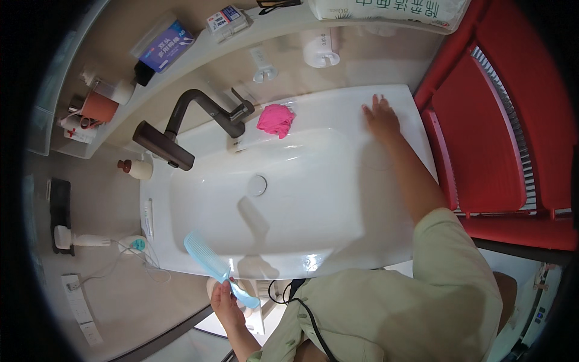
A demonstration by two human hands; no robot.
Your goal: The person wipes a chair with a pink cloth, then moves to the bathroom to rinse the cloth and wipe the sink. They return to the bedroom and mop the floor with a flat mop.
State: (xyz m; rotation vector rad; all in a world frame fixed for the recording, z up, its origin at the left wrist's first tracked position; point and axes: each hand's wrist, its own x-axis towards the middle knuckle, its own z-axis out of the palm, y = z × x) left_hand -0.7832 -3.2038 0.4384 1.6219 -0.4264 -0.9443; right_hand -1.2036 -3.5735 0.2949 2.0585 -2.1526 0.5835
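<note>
My left hand (pixel 227 305) is closed around the neck of a light blue plastic comb (pixel 206 255), whose teeth reach over the near left rim of the white washbasin (pixel 307 181). At the far right corner of the basin, my right hand (pixel 382 116) rests with its fingers spread, holding nothing. A crumpled pink cloth (pixel 276 120) lies on the back ledge, beside the dark faucet (pixel 212 108). The round drain stopper (pixel 257 185) sits in the basin's bottom.
A shelf (pixel 181 59) with a cotton swab box (pixel 166 45) and bottles runs above the back edge. A pump bottle (pixel 135 169) and a white tube (pixel 148 218) stand and lie at left. Red plastic furniture (pixel 479 135) is at right. A corded hair dryer (pixel 81 239) hangs left.
</note>
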